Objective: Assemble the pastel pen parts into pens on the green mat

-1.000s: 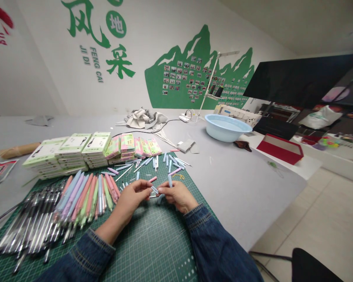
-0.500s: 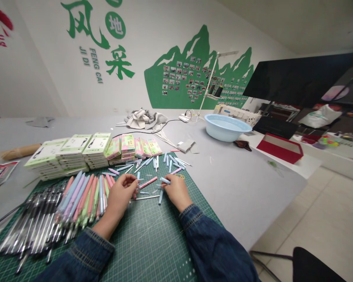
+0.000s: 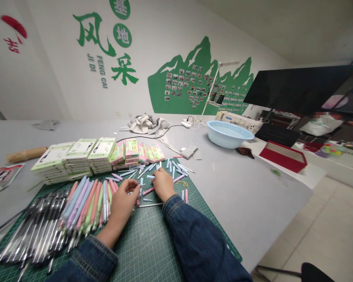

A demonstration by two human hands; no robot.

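My left hand [image 3: 124, 199] is closed in a pinch above the green cutting mat [image 3: 147, 239]. Whatever its fingertips hold is too small to make out; a short light blue pen part [image 3: 141, 186] shows right beside them. My right hand [image 3: 164, 185] is closed around a light blue pen barrel [image 3: 150, 177], whose end pokes out towards the left hand. Below the hands lie a pink pen barrel [image 3: 148, 191] and a thin white refill [image 3: 149, 205]. Loose blue and purple pen parts [image 3: 172, 168] are scattered just beyond the right hand.
Clear black-gripped pens [image 3: 32, 227] and coloured pens [image 3: 85, 199] are spread on the mat's left. Behind them stand stacked white-green boxes [image 3: 79, 150] and pink-green boxes [image 3: 131, 149]. Farther off are crumpled cloth [image 3: 144, 124], a blue basin [image 3: 229, 135] and a red box [image 3: 282, 156].
My right hand has moved left and slightly away from me, closer to the left hand, with the blue barrel. A blue and a pink part now show beside its sleeve. The left hand has barely moved.
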